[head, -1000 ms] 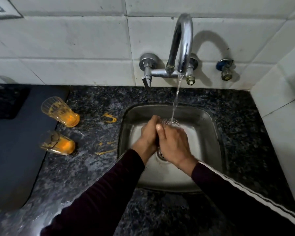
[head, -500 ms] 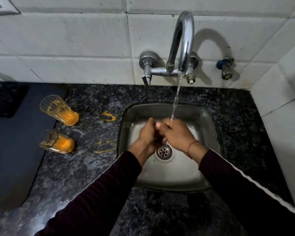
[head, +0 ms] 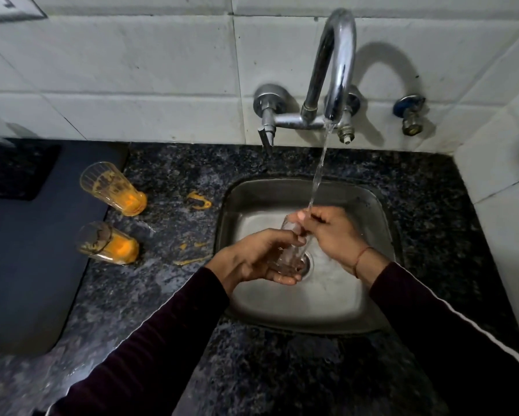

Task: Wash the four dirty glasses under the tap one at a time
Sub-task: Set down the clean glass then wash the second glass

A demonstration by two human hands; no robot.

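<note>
The left hand (head: 253, 259) cradles the lower part of a clear glass (head: 292, 250) over the middle of the steel sink (head: 369, 313), its fingers curled under and around the base end. The right hand (head: 331, 232) has its fingers bent at the glass's rim, apparently reaching into the mouth, though glare and running water make the exact grip hard to read. The glass is tilted, its long axis running from the base, low and near the person, up and away to the open mouth, which points toward the tap (head: 333, 70) and slightly right. A thin stream of water (head: 319, 172) falls from the spout and lands on the right hand's fingers (head: 304, 216) at the rim. The drain (head: 307, 262) shows just behind the glass's lower end. The hands and glass sit near the basin's centre, apart from all four walls, with more free room toward the near edge than toward the back wall under the spout. On the dark speckled countertop (head: 168, 295), left of the sink, two dirty glasses stand well apart from the basin: a far glass (head: 112, 187) and a near glass (head: 107, 243), both with orange residue at the bottom and up the sides. Orange smears (head: 199, 200) mark the countertop between them and the sink's left rim. A dark mat (head: 27, 265) lies at the far left, just beside the two glasses.
</note>
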